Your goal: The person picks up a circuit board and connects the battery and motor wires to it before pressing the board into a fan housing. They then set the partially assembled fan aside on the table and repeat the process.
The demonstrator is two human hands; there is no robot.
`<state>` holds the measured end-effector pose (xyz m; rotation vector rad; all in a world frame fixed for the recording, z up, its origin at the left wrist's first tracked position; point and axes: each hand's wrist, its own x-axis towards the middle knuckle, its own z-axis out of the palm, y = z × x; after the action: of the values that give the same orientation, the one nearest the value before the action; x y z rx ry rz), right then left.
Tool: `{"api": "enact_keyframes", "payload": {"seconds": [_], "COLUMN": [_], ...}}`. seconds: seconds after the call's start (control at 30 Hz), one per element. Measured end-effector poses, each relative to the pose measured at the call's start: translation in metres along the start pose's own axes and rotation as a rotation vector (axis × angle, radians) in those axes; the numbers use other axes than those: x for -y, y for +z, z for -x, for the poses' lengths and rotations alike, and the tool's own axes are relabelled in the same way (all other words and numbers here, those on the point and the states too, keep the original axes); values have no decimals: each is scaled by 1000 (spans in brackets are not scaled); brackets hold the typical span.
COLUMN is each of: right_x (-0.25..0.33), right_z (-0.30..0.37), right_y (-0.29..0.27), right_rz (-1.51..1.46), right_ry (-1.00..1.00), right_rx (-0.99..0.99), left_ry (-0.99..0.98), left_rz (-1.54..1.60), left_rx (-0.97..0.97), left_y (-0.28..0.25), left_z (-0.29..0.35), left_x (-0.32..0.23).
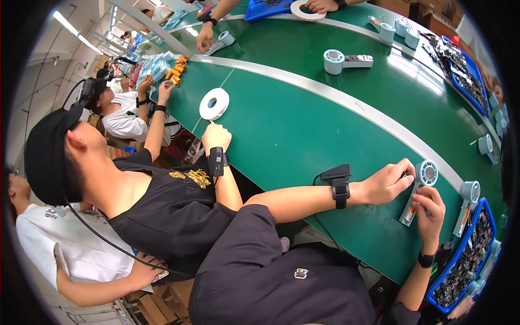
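Assembling, seemingly, a pale-blue fan (427,172) over the green bench (295,143), we pinch its uncovered handle (408,212) with our right hand (430,213) and a small dark part (405,174) with our curled left hand (384,183), placement next likely calling for care.

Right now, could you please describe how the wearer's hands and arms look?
The left hand and right hand wear no gloves. A black strap with a dark, boxy device circles the left wrist; a black band, the right. The visible sleeves are dark.
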<state>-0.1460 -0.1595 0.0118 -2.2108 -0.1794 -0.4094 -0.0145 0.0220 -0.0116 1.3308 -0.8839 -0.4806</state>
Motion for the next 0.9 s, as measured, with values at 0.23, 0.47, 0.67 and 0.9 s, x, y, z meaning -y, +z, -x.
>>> {"api": "enact_keyframes", "payload": {"seconds": [0.23,0.47,0.67,0.9], "right_x": [-4,-6,0,-4], "right_z": [12,3,-2,-3], "right_y": [27,23,22,22], "right_rz": [-264,-107,-50,-64], "right_ry": [295,86,-16,3], "right_rx": [-419,-345,-406,-403], "left_ry": [171,-142,-249,-128], "left_rz": [-197,184,315,280], "left_rx": [52,42,59,77], "left_y": [11,19,15,18], "left_z": [-4,4,2,-5], "left_x": [-5,-5,-1,-16]}}
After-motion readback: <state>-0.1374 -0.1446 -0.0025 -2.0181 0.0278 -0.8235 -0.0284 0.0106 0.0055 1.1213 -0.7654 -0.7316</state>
